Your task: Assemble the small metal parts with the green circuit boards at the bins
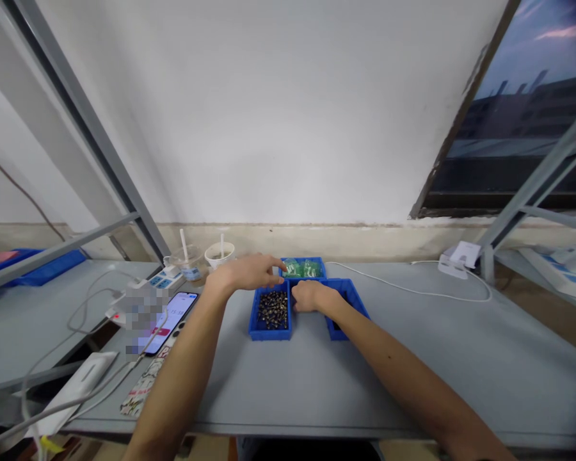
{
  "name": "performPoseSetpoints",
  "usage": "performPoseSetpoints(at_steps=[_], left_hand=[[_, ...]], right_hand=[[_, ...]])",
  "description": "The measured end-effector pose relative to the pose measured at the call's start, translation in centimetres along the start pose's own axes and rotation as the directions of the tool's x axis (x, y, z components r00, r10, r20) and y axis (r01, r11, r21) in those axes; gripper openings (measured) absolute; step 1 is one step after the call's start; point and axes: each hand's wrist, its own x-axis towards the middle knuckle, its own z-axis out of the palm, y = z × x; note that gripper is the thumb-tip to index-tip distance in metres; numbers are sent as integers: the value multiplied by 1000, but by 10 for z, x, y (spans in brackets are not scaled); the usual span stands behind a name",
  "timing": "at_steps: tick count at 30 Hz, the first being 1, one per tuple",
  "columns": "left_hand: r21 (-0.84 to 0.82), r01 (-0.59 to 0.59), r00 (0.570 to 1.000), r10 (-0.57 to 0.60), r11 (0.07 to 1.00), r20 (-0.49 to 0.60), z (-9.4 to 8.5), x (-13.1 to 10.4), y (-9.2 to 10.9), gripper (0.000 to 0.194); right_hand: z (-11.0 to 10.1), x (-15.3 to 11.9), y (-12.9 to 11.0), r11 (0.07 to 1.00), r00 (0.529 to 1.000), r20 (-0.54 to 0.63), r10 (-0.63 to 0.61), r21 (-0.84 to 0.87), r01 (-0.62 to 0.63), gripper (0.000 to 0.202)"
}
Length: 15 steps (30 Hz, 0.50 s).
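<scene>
My left hand point(255, 271) is over the back of a blue bin of small metal screw-like parts point(272, 310). Its fingers are stretched out and apart, with nothing seen in them. The fingertips come near a second blue bin point(324, 270) at the back, which holds green items in clear wrapping point(301, 269). Between the front bins, my right hand point(310, 296) is low with its fingers curled closed; whatever they hold, if anything, is hidden. My right wrist passes over a third blue bin point(360, 303), whose dark contents are mostly covered.
To the left are two cups with straws point(219, 253), a power strip point(167, 280), a lit phone point(175, 318) and loose cables. A white box point(461, 256) and a cable point(403, 289) lie at the back right. Metal frame posts point(100, 147) flank the grey table point(312, 384).
</scene>
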Motion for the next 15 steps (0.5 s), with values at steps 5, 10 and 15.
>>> performPoseSetpoints(at_steps=[5,10,15], left_hand=[[35,-22,999,24,999,-35,-1,0,4,45],[41,-92,989,97,995,-114,-3,-1,11,35],[-59,-152,988,150,987,-38,-5,-7,22,33]], right_hand=[[-26,-23,19,996,996,-12,-85,40,85,22],[-54,-56,30,964,968,-230,-101,220,152,17],[-65,-74,28,953,916,-389,-96,231,197,18]])
